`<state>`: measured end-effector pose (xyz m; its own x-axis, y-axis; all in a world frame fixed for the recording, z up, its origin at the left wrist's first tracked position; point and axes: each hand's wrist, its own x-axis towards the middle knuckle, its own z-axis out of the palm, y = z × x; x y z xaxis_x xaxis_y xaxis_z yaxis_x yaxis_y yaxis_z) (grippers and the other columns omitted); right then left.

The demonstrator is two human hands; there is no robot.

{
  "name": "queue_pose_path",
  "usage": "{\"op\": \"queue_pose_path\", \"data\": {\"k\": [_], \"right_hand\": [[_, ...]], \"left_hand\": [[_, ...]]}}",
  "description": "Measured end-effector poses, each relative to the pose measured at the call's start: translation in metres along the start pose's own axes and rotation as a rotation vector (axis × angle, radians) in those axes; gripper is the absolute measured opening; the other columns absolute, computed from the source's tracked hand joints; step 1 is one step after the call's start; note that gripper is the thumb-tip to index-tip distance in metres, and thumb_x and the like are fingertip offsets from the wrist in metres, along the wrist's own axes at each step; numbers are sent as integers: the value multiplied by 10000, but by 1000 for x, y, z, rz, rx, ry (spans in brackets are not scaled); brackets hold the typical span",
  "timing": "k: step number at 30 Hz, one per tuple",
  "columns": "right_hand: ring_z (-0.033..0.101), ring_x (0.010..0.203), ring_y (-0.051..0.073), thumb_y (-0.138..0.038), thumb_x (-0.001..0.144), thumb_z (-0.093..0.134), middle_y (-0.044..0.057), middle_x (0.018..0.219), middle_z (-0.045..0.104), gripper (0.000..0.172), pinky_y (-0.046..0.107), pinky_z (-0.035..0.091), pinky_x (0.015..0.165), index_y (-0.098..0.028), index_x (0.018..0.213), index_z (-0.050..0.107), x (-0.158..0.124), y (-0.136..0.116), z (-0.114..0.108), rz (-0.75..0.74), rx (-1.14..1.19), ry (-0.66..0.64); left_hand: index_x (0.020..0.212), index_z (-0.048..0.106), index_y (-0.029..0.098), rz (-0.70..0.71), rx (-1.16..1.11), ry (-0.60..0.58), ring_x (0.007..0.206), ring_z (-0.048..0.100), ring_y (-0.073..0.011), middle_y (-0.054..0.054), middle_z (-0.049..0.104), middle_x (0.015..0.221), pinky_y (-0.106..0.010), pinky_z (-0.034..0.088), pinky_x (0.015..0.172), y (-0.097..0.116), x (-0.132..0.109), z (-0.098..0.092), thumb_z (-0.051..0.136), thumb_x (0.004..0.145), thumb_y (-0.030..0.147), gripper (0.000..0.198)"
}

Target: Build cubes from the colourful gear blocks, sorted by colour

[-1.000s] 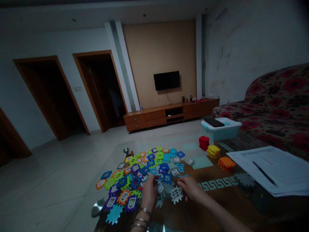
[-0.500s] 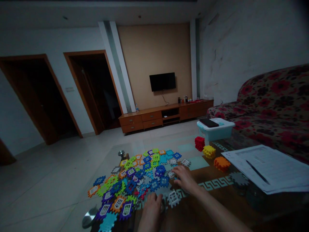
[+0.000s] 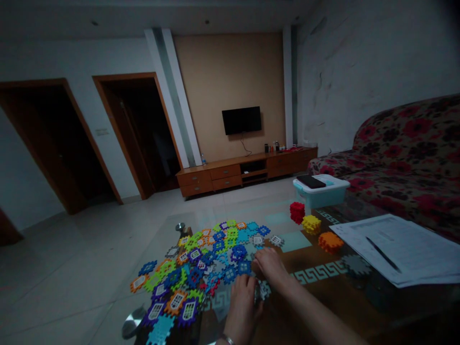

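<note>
The right hand [image 3: 270, 266] lies curled narrow on the edge of the pile of plastic snap-together tiles [image 3: 201, 275], the left hand [image 3: 242, 302] cupped just beside it (whether either grips a tile I cannot tell) — a careless sweep could push loose tiles off the glass surface [image 3: 316, 297].

Plastic pieces [image 3: 190, 273] lie heaped on the left half of the desk [image 3: 316, 306], with three cubes [image 3: 311, 224] in a row to their right. Papers [image 3: 391, 249] lie at the right edge, a pen [image 3: 384, 254] on top. A box [image 3: 321, 194] sits at the far end, beside the sofa [image 3: 406, 143]; beyond stands a cabinet [image 3: 244, 172], under a television [image 3: 241, 120].
</note>
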<state>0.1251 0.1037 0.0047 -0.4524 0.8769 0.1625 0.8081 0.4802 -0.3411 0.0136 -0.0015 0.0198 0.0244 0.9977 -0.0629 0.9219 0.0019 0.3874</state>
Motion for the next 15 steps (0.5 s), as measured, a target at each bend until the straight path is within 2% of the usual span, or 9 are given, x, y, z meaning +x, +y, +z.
{"op": "queue_pose_path", "data": {"k": [3,7,11,15], "right_hand": [[589,1059,266,-172,924,485,124,1046,703,238,327,405,893,-146,939,721,0,1,-6,39,15,76],[606,1028,222,-192,955,428,108,1048,704,289,276,406,863,-158,939,715,1,9,-10,114,158,138],[666,863,184,-179,932,432,84,920,747,297,236,428,727,-158,899,727,-4,18,-8,163,276,81],[687,776,174,-169,839,534,62,814,764,222,219,410,623,-159,792,750,-17,13,-2,165,316,-11]], "left_hand": [[1187,575,197,-24,20,-59,1235,447,-267,-81,540,1296,-388,347,1029,-5,7,7,557,703,156,487],[1390,403,157,-59,-92,-72,1307,401,-263,-113,486,1395,-363,308,1082,-15,13,11,622,641,151,780],[1462,242,54,-71,-231,-25,1272,445,-225,-156,475,1407,-258,296,1093,-23,15,17,643,562,116,987],[1492,118,61,-95,-259,8,1299,428,-197,-143,436,1445,-240,298,1100,-27,15,21,586,545,93,1056]]}}
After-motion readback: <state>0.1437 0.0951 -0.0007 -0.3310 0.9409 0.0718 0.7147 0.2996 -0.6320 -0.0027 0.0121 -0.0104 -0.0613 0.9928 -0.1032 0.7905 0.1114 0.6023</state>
